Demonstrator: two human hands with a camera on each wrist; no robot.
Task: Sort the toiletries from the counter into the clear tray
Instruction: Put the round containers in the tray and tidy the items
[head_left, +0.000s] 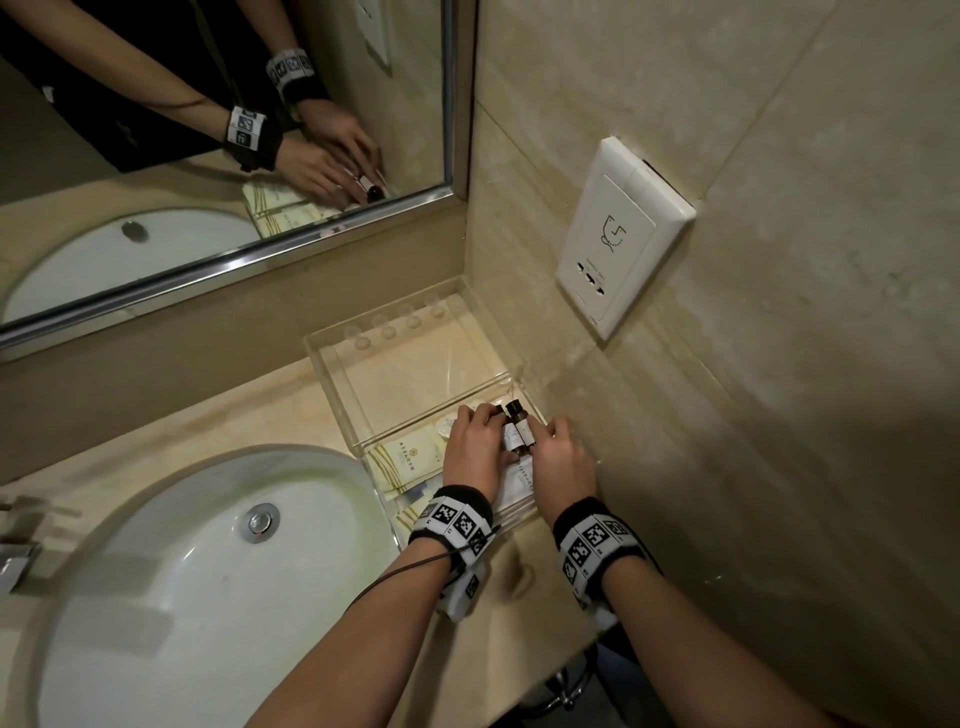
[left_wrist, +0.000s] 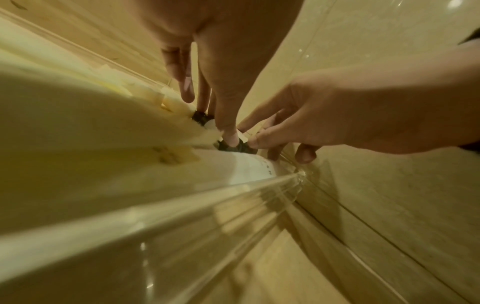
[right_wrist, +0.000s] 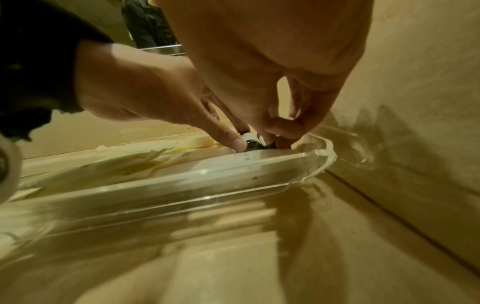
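Note:
The clear tray (head_left: 338, 400) sits in the counter's right corner against the wall. Two small dark bottles with white labels lie side by side in its near right part: the left bottle (head_left: 510, 440) and the right bottle (head_left: 522, 427). My left hand (head_left: 488, 422) curls over the left bottle, thumb at its base end (right_wrist: 237, 143). My right hand (head_left: 545, 432) pinches the right bottle from the other side (right_wrist: 280, 128). Cream sachets (head_left: 408, 457) lie flat in the tray to the left. In the left wrist view the dark bottle ends (left_wrist: 233, 147) show under the fingertips (left_wrist: 255, 142).
A white sink basin (head_left: 208, 571) takes up the counter's left, with a tap (head_left: 15, 561) at the edge. A mirror (head_left: 208, 130) stands behind, and a tiled wall with a white socket plate (head_left: 621, 234) closes the right side. The tray's far half (head_left: 415, 364) holds nothing.

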